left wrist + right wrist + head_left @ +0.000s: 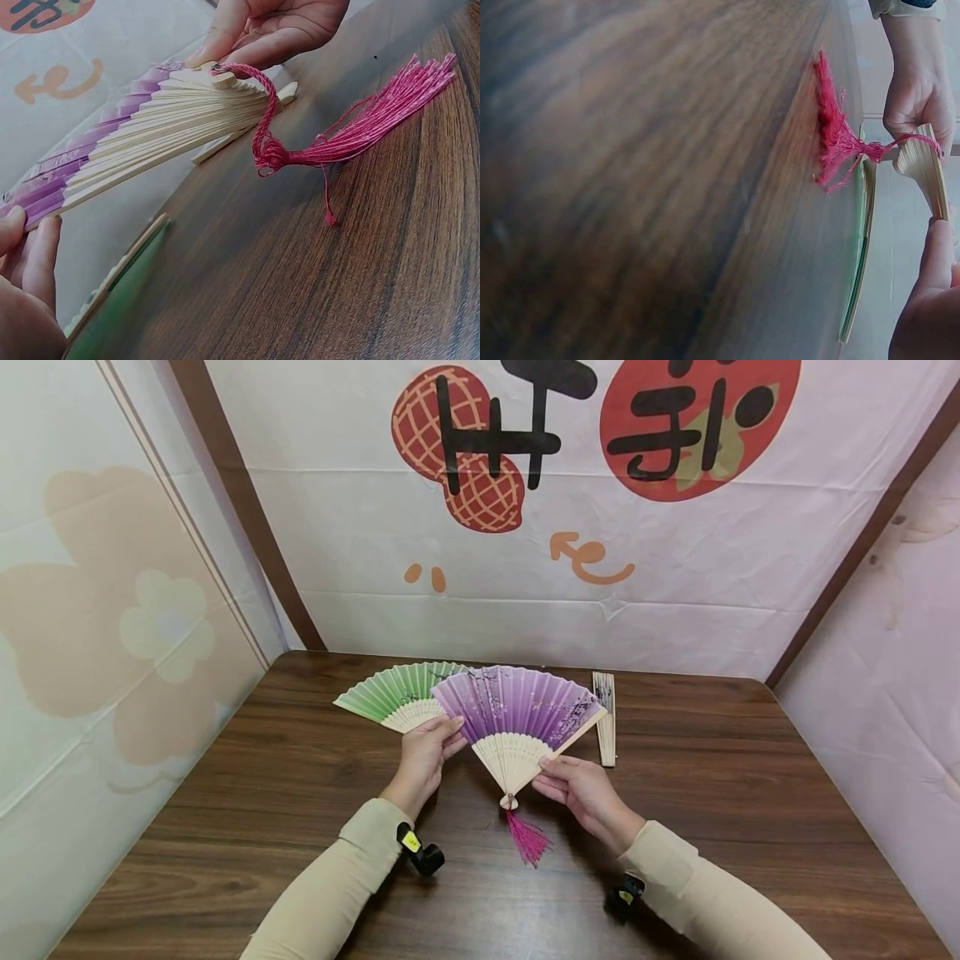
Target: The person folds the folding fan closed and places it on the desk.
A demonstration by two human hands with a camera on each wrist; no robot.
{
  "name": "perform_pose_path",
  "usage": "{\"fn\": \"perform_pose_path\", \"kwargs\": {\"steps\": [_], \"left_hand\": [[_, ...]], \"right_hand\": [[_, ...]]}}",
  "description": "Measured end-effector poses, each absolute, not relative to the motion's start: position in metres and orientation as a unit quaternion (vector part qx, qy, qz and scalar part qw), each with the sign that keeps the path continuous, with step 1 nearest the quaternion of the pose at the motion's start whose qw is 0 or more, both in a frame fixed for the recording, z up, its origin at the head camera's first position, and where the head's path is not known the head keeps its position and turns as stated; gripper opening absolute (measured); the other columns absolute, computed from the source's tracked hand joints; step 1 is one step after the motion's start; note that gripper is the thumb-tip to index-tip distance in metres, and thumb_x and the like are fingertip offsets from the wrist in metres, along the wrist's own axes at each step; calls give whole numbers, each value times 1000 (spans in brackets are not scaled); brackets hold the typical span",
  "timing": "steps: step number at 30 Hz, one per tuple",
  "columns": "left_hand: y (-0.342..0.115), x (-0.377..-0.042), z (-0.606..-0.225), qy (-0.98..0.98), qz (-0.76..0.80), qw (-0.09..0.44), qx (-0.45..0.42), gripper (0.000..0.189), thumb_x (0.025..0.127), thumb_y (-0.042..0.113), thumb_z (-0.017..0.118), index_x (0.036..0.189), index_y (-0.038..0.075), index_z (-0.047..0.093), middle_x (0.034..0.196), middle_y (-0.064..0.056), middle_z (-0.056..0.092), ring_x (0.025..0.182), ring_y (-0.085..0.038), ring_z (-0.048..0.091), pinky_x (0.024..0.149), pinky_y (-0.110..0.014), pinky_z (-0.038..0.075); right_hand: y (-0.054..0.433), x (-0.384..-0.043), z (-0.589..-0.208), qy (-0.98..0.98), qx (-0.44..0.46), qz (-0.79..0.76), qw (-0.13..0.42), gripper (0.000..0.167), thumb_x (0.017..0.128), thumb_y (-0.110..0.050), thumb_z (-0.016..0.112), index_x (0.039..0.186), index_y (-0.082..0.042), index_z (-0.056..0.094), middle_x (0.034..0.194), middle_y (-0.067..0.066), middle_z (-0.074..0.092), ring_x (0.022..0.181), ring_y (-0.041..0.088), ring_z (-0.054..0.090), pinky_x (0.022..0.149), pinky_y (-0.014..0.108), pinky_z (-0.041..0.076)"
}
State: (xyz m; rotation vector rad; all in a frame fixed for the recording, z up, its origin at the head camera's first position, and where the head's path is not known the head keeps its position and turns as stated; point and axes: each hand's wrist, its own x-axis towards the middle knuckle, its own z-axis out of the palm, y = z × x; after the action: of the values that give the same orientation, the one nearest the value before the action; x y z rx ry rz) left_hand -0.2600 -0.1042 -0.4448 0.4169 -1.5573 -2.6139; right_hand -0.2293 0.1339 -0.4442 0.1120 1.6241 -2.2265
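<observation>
Spread wide, a purple folding fan (517, 702) with pale ribs and a floral print is held up over the table by both hands. My left hand (427, 756) pinches its left edge between thumb and fingers. On the other side, my right hand (585, 789) grips the right outer rib, low down near the pivot. A pink tassel (337, 146) hangs on a cord from the fan's pivot end. Behind and to the left lies an open green folding fan (408, 689), partly hidden by the purple fan and my left hand.
A folded fan (605, 722) with pale ribs lies at the back right of the brown wooden table (720, 777). Printed cloth walls (360, 610) stand round the table's back and sides. Each sleeve carries a small black wrist camera (423, 852).
</observation>
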Motion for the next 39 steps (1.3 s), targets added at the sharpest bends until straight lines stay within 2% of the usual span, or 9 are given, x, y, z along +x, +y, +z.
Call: {"fn": "perform_pose_path", "kwargs": {"steps": [10, 17, 23, 26, 34, 37, 39], "left_hand": [[-104, -261, -447, -512, -848, 38, 130, 10, 93, -4, 64, 87, 0, 71, 71, 2, 72, 67, -7, 71, 70, -22, 64], [-103, -261, -447, -511, -848, 35, 135, 6, 92, -4, 65, 92, -4, 71, 70, 1, 72, 66, -7, 71, 69, -22, 64], [-103, -261, -447, -513, -847, 37, 134, 8, 90, -2, 69, 96, -8, 70, 70, 2, 71, 65, -7, 69, 68, -22, 64], [-102, -261, -447, -514, -847, 37, 132, 7, 90, -2, 70, 94, -7, 70, 70, 3, 70, 64, -6, 68, 68, -22, 64], [-102, -259, -448, -512, -849, 36, 128, 12, 85, 0, 76, 92, -7, 70, 70, 2, 70, 64, -7, 68, 68, -23, 65], [-102, -259, -448, -512, -849, 34, 127, 3, 86, -3, 73, 85, -1, 71, 70, 2, 69, 63, -7, 68, 67, -23, 64], [-102, -260, -447, -515, -847, 33, 127, 11, 89, -5, 69, 82, 3, 70, 69, 3, 69, 63, -6, 68, 67, -23, 64]], "right_hand": [[133, -228, -443, 578, 44, -792, 191, 16, 100, 2, 51, 113, 7, 57, 83, -2, 73, 79, 11, 73, 83, 28, 64], [132, -226, -442, 577, 45, -793, 192, 11, 99, 3, 52, 102, 0, 62, 82, -1, 73, 79, 11, 73, 82, 27, 64], [132, -226, -441, 581, 39, -789, 197, 14, 99, 1, 53, 111, 6, 58, 82, -2, 73, 79, 10, 72, 83, 27, 64], [131, -225, -441, 584, 36, -787, 196, 17, 99, 0, 54, 114, 9, 57, 82, -1, 73, 79, 10, 72, 84, 28, 64], [131, -225, -441, 586, 37, -785, 199, 13, 99, 1, 53, 110, 7, 58, 81, -1, 73, 78, 11, 72, 83, 27, 64], [131, -225, -441, 585, 35, -785, 200, 13, 99, 1, 53, 110, 7, 58, 82, -1, 73, 79, 11, 72, 83, 27, 64], [130, -225, -441, 584, 35, -786, 200, 12, 99, 2, 53, 108, 6, 58, 81, -1, 73, 78, 11, 72, 83, 27, 64]]}}
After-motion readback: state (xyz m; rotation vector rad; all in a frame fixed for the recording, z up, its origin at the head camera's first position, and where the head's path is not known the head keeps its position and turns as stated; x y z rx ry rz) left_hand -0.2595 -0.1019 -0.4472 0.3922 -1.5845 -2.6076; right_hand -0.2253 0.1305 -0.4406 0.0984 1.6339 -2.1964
